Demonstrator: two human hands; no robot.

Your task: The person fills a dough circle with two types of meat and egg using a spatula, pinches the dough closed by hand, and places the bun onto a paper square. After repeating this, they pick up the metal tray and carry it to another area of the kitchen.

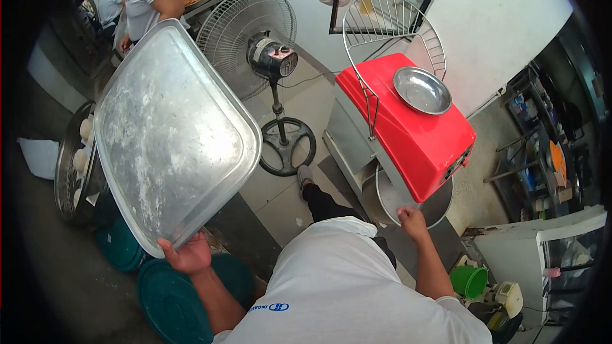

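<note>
My left hand (pixel 188 253) grips the near corner of a large metal tray (pixel 172 121), thumb on the rim and fingers behind it. White flour-like smears mark the tray's face, which is tilted up toward me. My right hand (pixel 413 223) has its fingers curled, with nothing showing in them. It overlaps the rim of a steel mixing bowl (pixel 440 213) under the head of a red mixer (pixel 408 121). On top of the mixer lies a small round metal dish (pixel 422 90), and its wire guard (pixel 394 19) is raised.
A black stand fan (pixel 271 54) stands ahead, its round base (pixel 287 146) on the tiles. Left are a round pan (pixel 67 165) with pale dough-like pieces and teal lids (pixel 172 302). A green bucket (pixel 468 280) sits at right. People (pixel 156 0) work at the back.
</note>
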